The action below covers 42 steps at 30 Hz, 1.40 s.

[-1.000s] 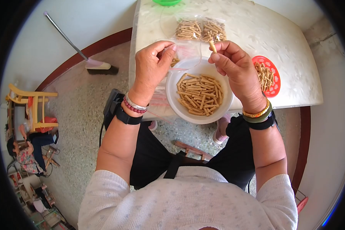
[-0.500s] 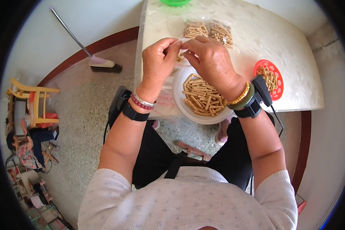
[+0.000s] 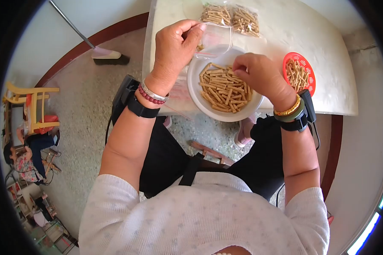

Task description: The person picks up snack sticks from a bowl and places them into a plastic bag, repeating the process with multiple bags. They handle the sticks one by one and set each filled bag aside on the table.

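My left hand (image 3: 177, 49) is closed in a pinch on the edge of a clear plastic zip bag (image 3: 218, 37), held up over the far side of a white bowl. A few small light-brown bits show low in the bag near my fingers. The white bowl (image 3: 192, 87) holds many short tan sticks (image 3: 225, 91). Over its right rim hangs my right hand (image 3: 261, 76), fingers curled together and pointing toward the sticks. Whatever they might pinch is hidden.
Two filled clear bags of sticks (image 3: 245, 21) lie at the table's back. A red basket (image 3: 311, 78) with more sticks stands right. A broom (image 3: 108, 57) leans by the wall; a wooden chair (image 3: 40, 91) and a seated person (image 3: 27, 163) are at left.
My right hand has left the bag's mouth and moved right and down to the bowl. My left hand still grips the bag, which now hangs spread out in view. The whole view has shifted slightly.
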Tool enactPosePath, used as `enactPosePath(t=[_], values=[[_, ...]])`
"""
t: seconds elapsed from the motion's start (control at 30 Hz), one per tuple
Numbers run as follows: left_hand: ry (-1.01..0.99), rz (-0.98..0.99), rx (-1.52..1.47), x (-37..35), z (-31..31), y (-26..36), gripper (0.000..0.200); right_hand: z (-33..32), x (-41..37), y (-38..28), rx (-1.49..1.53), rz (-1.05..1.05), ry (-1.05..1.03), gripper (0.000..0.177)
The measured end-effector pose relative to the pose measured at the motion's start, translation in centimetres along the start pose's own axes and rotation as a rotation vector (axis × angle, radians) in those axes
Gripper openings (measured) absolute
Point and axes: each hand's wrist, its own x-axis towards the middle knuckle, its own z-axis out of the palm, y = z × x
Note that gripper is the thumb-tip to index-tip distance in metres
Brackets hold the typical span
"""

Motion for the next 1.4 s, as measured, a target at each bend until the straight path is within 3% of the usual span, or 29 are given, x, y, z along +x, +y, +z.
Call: enactPosePath(t=[0.2, 0.27, 0.4, 0.47, 0.7, 0.77, 0.8, 0.87, 0.9, 0.97, 1.1, 1.4], values=[[-0.017, -0.011, 0.028, -0.2, 0.2, 0.5, 0.022, 2.0, -0.7, -0.3, -0.057, -0.047, -0.097, 0.009], [-0.03, -0.021, 0.056, -0.3, 0.2, 0.6, 0.023, 3.1, -0.6, -0.8, 0.001, -0.178, -0.094, 0.007], [0.017, 0.027, 0.009, -0.1, 0.7, -0.1, 0.02, 4.2, -0.8, -3.4, 0.0, -0.193, -0.176, 0.01], [0.062, 0.086, -0.003, 0.0, 0.8, -0.2, 0.017, 4.4, -0.7, -4.6, -0.133, -0.095, -0.283, 0.017], [0.028, 0.015, 0.013, 0.0, -0.1, 0.3, 0.019, 6.5, -0.3, -5.0, -0.223, -0.13, -0.276, 0.021], [0.007, -0.012, 0.048, 0.0, -0.4, 0.2, 0.022, 5.7, 0.0, -4.4, 0.112, -0.095, -0.164, 0.02], [0.002, -0.006, 0.018, 0.0, -0.5, -0.1, 0.022, 5.1, 0.1, -4.1, 0.109, -0.103, -0.167, 0.02], [0.006, 0.003, -0.011, 0.1, -0.7, 0.0, 0.022, 3.3, 0.2, -3.4, 0.612, 0.0, -0.125, 0.017], [-0.004, -0.021, -0.009, 0.1, -0.7, 0.2, 0.022, 2.6, 0.3, -3.2, 0.607, -0.006, -0.125, 0.017], [-0.011, -0.038, -0.008, 0.1, -0.8, 0.6, 0.022, 1.1, 0.1, -3.0, 1.11, 0.187, -0.203, 0.015], [-0.017, -0.034, -0.013, 0.0, -0.5, 0.6, 0.021, -0.6, -0.4, -2.8, 1.249, 0.274, -0.245, 0.017], [-0.046, -0.033, -0.015, -0.3, 0.1, 0.4, 0.02, -0.8, -0.9, -2.1, 1.291, 0.243, -0.232, 0.015]])
